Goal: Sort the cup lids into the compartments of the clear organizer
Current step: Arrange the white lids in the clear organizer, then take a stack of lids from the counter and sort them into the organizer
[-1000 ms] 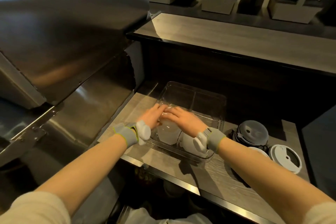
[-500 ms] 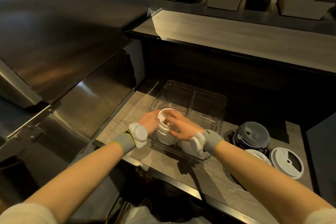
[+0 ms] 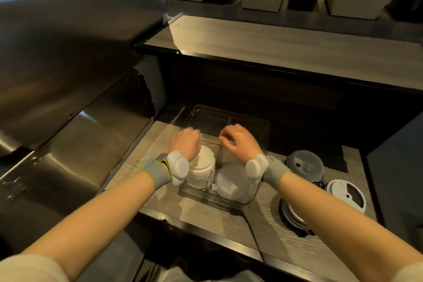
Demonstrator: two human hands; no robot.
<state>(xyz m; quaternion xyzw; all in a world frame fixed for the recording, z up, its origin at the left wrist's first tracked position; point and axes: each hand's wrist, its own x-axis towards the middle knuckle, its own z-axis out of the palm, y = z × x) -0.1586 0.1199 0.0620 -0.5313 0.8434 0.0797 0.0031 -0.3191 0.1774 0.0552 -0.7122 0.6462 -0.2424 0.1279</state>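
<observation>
- Wooden counter under a steel hood carried the clear organizer.
- A second before, both hands pressed a white lid stack in its near-left compartment; now they had let go.
- Left hand and right hand hovered over the organizer, fingers curled, holding nothing.
- Another stack lay in the near-right compartment.
- Right of the organizer, black lids and a white lid waited, probably next.

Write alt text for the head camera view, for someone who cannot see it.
Two bare hands, left hand and right hand, reach into a clear plastic organizer on a grey wood-grain counter, above a stack of white round cup lids in its near left compartment. More lids, dark grey and white, wait to its right.
</observation>
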